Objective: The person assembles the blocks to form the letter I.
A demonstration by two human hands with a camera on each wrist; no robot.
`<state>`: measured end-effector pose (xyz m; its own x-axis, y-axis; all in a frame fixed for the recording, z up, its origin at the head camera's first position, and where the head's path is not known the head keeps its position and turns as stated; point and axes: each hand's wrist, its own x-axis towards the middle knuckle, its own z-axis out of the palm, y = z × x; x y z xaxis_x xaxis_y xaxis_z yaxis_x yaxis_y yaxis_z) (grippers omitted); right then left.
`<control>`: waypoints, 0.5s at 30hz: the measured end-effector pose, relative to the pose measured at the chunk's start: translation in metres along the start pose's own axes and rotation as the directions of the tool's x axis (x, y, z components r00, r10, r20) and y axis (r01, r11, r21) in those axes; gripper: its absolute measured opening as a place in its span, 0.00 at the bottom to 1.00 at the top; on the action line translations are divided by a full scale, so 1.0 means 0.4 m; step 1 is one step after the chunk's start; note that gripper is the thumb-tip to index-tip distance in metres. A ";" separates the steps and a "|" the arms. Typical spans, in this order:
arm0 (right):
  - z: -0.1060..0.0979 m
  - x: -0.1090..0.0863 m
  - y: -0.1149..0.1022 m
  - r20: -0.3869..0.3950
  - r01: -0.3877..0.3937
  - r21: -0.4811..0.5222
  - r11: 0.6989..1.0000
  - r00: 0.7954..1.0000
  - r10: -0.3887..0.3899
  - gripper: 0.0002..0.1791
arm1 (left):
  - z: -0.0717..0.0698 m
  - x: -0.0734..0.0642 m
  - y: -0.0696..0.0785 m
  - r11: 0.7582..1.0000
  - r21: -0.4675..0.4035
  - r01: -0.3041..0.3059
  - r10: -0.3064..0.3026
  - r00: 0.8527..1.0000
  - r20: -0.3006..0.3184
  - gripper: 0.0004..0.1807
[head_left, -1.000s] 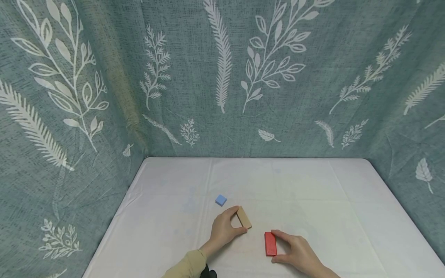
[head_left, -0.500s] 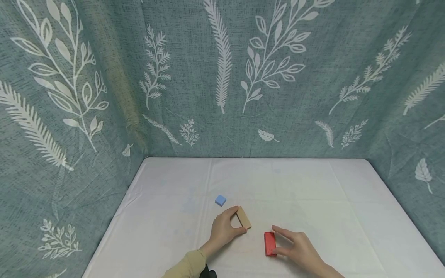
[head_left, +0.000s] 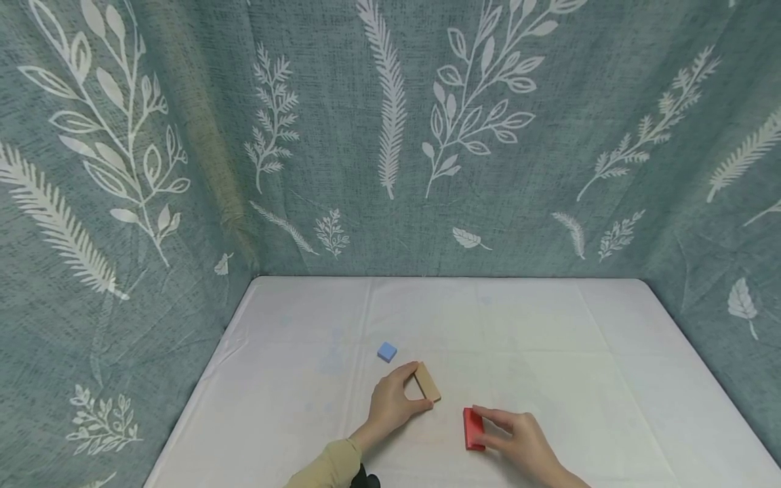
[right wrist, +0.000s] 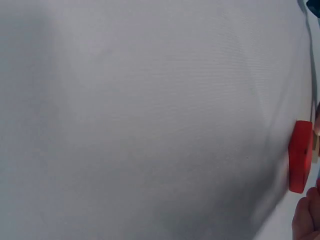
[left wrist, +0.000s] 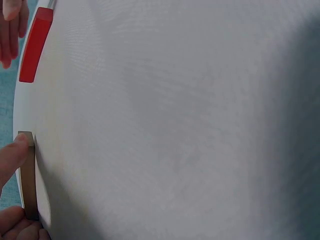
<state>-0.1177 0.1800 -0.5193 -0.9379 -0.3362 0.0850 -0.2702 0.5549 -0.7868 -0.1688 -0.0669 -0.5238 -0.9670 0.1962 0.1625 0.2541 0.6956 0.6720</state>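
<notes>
My left hand (head_left: 390, 405) pinches a tan wooden block (head_left: 428, 382) by its two ends, between thumb and fingers. In the left wrist view, that block (left wrist: 29, 185) stands on its narrow edge on the cloth. To the right a red block (head_left: 472, 427) stands on the table. My right hand (head_left: 518, 434) is beside it, with finger and thumb partly over the block in the head view. Both wrist views show a gap between the right hand's fingers (right wrist: 306, 212) and the red block (right wrist: 300, 156). A small blue block (head_left: 387, 352) lies beyond the left hand.
A white cloth covers the table (head_left: 549, 332). Green leaf-patterned curtain (head_left: 342, 135) hangs behind and along both sides. A black object (head_left: 366, 478) shows under the left sleeve (head_left: 332, 464) at the lower edge.
My right fingers leave their places at the red block's ends, spread, then come back closer over it. The left hand and the tan and blue blocks stay put.
</notes>
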 end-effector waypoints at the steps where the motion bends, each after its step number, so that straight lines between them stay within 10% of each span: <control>1: 0.002 -0.001 0.001 -0.004 0.002 -0.009 1.000 1.000 -0.002 0.24 | 0.000 0.000 0.000 1.000 -0.001 0.002 -0.002 1.000 0.001 0.40; 15: 0.021 -0.007 0.013 -0.021 0.007 -0.067 0.998 1.000 -0.009 0.22 | 0.002 0.001 -0.002 1.000 0.005 0.003 -0.003 1.000 0.003 0.40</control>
<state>-0.1147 0.1774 -0.5287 -0.9400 -0.3246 0.1048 -0.2908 0.6023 -0.7434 -0.1692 -0.0669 -0.5249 -0.9678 0.1957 0.1582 0.2508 0.6996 0.6691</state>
